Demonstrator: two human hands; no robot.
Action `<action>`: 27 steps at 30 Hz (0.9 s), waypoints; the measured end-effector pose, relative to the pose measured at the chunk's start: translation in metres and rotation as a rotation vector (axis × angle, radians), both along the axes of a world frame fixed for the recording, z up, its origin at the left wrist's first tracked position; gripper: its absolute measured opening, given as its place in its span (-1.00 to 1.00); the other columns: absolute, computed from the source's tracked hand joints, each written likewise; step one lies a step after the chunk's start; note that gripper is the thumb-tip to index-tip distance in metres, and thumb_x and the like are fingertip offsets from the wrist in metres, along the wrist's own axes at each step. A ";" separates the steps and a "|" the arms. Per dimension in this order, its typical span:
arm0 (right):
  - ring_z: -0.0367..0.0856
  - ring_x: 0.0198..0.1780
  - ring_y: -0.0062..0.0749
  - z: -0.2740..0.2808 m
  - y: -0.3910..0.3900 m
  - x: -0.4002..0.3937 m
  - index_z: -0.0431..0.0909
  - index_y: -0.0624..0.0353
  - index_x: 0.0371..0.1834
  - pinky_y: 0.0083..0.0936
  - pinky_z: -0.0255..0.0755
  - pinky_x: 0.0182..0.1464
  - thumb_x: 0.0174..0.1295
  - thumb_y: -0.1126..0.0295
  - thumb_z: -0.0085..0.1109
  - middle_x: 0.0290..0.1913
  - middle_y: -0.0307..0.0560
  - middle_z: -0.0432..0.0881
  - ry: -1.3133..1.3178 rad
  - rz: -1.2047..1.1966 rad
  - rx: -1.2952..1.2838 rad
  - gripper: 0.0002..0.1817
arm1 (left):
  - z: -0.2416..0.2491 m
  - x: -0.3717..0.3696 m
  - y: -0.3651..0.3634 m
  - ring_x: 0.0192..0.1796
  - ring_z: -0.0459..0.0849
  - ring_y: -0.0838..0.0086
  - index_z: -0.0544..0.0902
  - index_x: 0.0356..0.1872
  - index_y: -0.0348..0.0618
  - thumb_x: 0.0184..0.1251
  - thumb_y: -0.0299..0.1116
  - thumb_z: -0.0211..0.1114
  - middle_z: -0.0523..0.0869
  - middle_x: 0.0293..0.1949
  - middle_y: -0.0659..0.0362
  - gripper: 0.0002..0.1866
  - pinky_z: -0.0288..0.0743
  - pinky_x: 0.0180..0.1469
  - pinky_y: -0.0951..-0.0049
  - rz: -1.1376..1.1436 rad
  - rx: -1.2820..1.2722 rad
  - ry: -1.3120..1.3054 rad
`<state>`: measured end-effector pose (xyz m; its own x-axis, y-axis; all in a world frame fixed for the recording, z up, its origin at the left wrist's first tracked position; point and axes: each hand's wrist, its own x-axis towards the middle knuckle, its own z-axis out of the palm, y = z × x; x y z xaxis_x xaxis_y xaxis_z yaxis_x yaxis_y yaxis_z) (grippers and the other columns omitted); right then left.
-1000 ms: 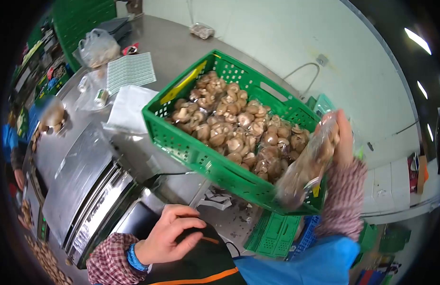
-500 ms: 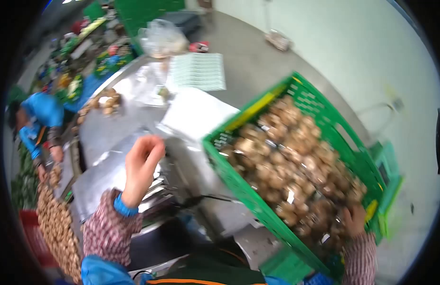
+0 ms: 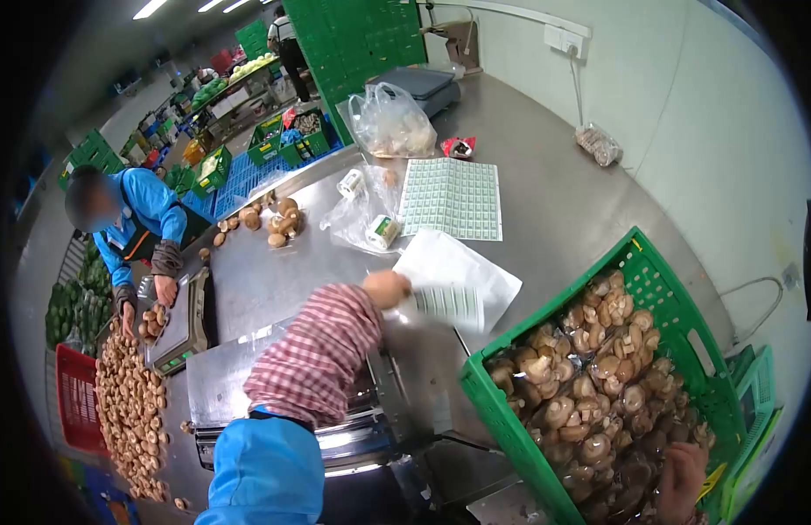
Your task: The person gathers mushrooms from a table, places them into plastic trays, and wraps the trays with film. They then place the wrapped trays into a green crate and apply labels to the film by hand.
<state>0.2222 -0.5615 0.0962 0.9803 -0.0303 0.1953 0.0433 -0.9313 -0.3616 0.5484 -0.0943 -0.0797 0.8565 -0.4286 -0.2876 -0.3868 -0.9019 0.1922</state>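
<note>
My left hand [image 3: 388,289] reaches forward over the steel table, closed at the edge of a small sheet of printed labels [image 3: 453,306], which is blurred by motion. Beneath and behind that sheet lies white paper [image 3: 488,273]. On the right, a green crate [image 3: 545,477] is filled with clear-wrapped packs of brown mushrooms [image 3: 589,385]. My right hand [image 3: 683,477] rests at the crate's near right corner against the packs, fingers loosely bent and partly apart; no single pack shows clearly in its grasp.
A larger label sheet [image 3: 451,199], label rolls [image 3: 383,231] and a plastic bag [image 3: 392,122] lie farther back. A metal-topped machine [image 3: 248,385] stands in front of me. At left, a co-worker [image 3: 151,210] handles loose mushrooms [image 3: 129,411] beside a scale [image 3: 182,324].
My left hand has moved forward and right from above the machine to the label sheet. My view has shifted, so the crate appears lower and farther right. My right hand stays at the crate.
</note>
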 end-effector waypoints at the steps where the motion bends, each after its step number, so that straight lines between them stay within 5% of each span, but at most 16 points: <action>1: 0.55 -0.10 -0.18 0.006 0.001 0.002 0.57 0.26 -0.21 -0.27 0.33 0.08 0.15 0.58 0.11 -0.14 0.03 0.60 -0.023 0.003 -0.029 -0.85 | 0.025 0.002 0.014 -0.20 0.63 0.14 0.67 -0.33 -0.06 0.09 -0.24 0.17 0.68 -0.35 0.04 -0.79 0.49 -0.13 0.24 0.117 -0.025 -0.083; 2: 0.55 -0.10 -0.18 0.012 0.004 0.004 0.57 0.26 -0.21 -0.27 0.33 0.08 0.15 0.58 0.11 -0.14 0.03 0.60 -0.039 0.019 -0.029 -0.85 | 0.050 0.001 0.034 -0.30 0.64 0.12 0.67 -0.35 -0.10 0.05 -0.25 0.22 0.67 -0.40 0.02 -0.80 0.49 -0.22 0.28 0.228 -0.184 -0.140; 4: 0.56 -0.12 -0.13 0.024 0.015 0.012 0.57 0.27 -0.21 -0.25 0.35 0.05 0.14 0.58 0.11 -0.16 0.05 0.60 -0.151 0.138 -0.060 -0.85 | 0.134 -0.033 0.050 -0.48 0.56 0.51 0.65 -0.37 -0.26 0.13 -0.23 0.26 0.63 -0.55 0.13 -0.74 0.41 -0.40 0.45 0.408 -0.396 -0.129; 5: 0.57 -0.19 -0.28 0.031 0.027 0.016 0.56 0.28 -0.20 -0.38 0.37 0.00 0.17 0.57 0.09 -0.23 -0.02 0.61 -0.235 0.242 0.022 -0.85 | 0.164 -0.061 0.052 -0.43 0.51 0.66 0.63 -0.31 -0.32 0.21 -0.26 0.23 0.62 -0.49 0.25 -0.73 0.38 -0.41 0.53 0.474 -0.671 -0.112; 7: 0.53 -0.18 -0.20 0.039 0.055 0.014 0.51 0.27 -0.18 -0.34 0.30 0.08 0.07 0.61 0.07 -0.24 0.01 0.57 -0.182 0.291 0.103 -0.78 | 0.191 -0.114 0.053 -0.27 0.56 0.63 0.56 -0.11 -0.27 0.30 -0.30 0.17 0.63 -0.23 0.26 -0.74 0.46 -0.20 0.57 0.568 -1.193 -0.059; 9: 0.52 -0.23 -0.10 0.039 0.090 0.014 0.49 0.27 -0.18 -0.28 0.25 0.14 -0.07 0.64 0.07 -0.35 0.00 0.56 -0.199 0.388 0.260 -0.69 | 0.205 -0.176 0.035 -0.24 0.57 0.64 0.53 -0.05 -0.23 0.32 -0.32 0.15 0.63 -0.23 0.26 -0.74 0.46 -0.20 0.59 0.614 -1.489 -0.100; 12: 0.49 -0.03 -0.03 0.069 0.167 0.021 0.48 0.28 -0.09 -0.32 0.31 0.08 -0.12 0.45 0.28 -0.05 0.06 0.52 -0.224 0.632 0.264 -0.56 | 0.200 -0.255 0.005 -0.31 0.54 0.66 0.53 -0.05 -0.26 0.26 -0.40 0.22 0.64 -0.28 0.26 -0.73 0.40 -0.29 0.66 0.533 -1.509 -0.262; 14: 0.39 0.12 -0.05 0.080 0.223 0.024 0.37 0.33 0.06 -0.28 0.29 0.12 -0.10 0.32 0.36 0.13 0.16 0.36 -0.270 0.780 0.305 -0.37 | 0.189 -0.293 -0.023 -0.29 0.57 0.64 0.55 -0.07 -0.30 0.22 -0.47 0.26 0.66 -0.28 0.21 -0.74 0.44 -0.24 0.61 0.502 -1.741 -0.243; 17: 0.39 0.11 -0.06 0.077 0.289 0.029 0.26 0.36 0.14 -0.29 0.30 0.11 -0.07 0.25 0.37 0.11 0.18 0.32 -0.264 0.772 0.415 -0.27 | 0.178 -0.344 -0.034 -0.28 0.57 0.66 0.53 -0.04 -0.32 0.23 -0.45 0.25 0.65 -0.30 0.23 -0.71 0.45 -0.22 0.64 0.511 -1.585 -0.182; 18: 0.48 0.01 -0.20 0.072 0.297 0.031 0.30 0.31 0.11 -0.38 0.39 0.00 -0.05 0.32 0.35 0.00 0.09 0.42 -0.105 0.783 0.588 -0.36 | 0.177 -0.358 -0.028 -0.27 0.58 0.64 0.52 -0.03 -0.32 0.21 -0.46 0.26 0.66 -0.31 0.22 -0.70 0.46 -0.21 0.62 0.531 -1.432 -0.160; 19: 0.52 -0.06 -0.28 0.063 0.299 0.029 0.36 0.28 0.06 -0.45 0.42 -0.07 -0.02 0.36 0.32 -0.07 0.02 0.47 0.010 0.770 0.706 -0.44 | 0.174 -0.370 -0.026 -0.27 0.59 0.62 0.50 -0.03 -0.30 0.17 -0.47 0.28 0.65 -0.30 0.17 -0.67 0.47 -0.20 0.62 0.464 -1.723 -0.162; 20: 0.56 -0.12 -0.37 0.057 0.298 0.024 0.41 0.24 0.02 -0.51 0.45 -0.14 0.00 0.40 0.30 -0.14 -0.05 0.51 0.132 0.760 0.817 -0.52 | 0.168 -0.386 -0.004 -0.28 0.59 0.60 0.50 -0.07 -0.29 0.10 -0.46 0.33 0.64 -0.31 0.15 -0.65 0.47 -0.19 0.60 0.561 -1.584 -0.226; 22: 0.58 -0.19 -0.47 0.066 0.293 0.003 0.50 0.21 -0.09 -0.58 0.46 -0.23 0.02 0.44 0.27 -0.23 -0.13 0.54 0.133 0.797 0.641 -0.65 | 0.170 -0.412 0.040 -0.11 0.51 0.42 0.45 -0.13 -0.27 -0.04 -0.52 0.36 0.54 -0.22 0.09 -0.61 0.35 0.02 0.45 0.485 -1.285 -0.779; 23: 0.57 -0.20 -0.51 0.074 0.293 -0.008 0.54 0.21 -0.13 -0.60 0.44 -0.22 0.03 0.46 0.25 -0.23 -0.12 0.53 0.230 0.842 0.655 -0.71 | 0.188 -0.421 0.058 0.04 0.37 0.36 0.36 0.00 -0.30 0.00 -0.53 0.24 0.41 -0.05 0.06 -0.54 0.21 0.14 0.37 0.374 -1.182 -0.850; 24: 0.57 -0.20 -0.51 0.072 0.295 -0.015 0.54 0.21 -0.13 -0.60 0.44 -0.22 0.03 0.46 0.25 -0.23 -0.12 0.53 0.258 0.846 0.650 -0.71 | 0.224 -0.430 0.064 0.10 0.35 0.18 0.40 0.00 -0.26 -0.11 -0.39 0.43 0.39 0.03 -0.03 -0.42 0.18 0.17 0.23 0.339 -0.911 -0.995; 27: 0.56 -0.27 -0.48 0.076 0.299 -0.031 0.54 0.20 -0.10 -0.61 0.41 -0.24 0.03 0.45 0.26 -0.29 -0.14 0.53 0.295 1.007 0.444 -0.69 | 0.273 -0.435 0.083 0.20 0.27 0.04 0.38 0.16 -0.13 -0.13 -0.16 0.48 0.31 0.18 -0.05 -0.24 0.11 0.22 0.17 0.079 -0.576 -0.700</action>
<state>0.1915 -0.2623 0.1725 0.6039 0.7877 0.1219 0.5576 -0.3083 -0.7707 0.1134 -0.0116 0.1929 0.7877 -0.2773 0.5501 -0.5259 -0.7678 0.3660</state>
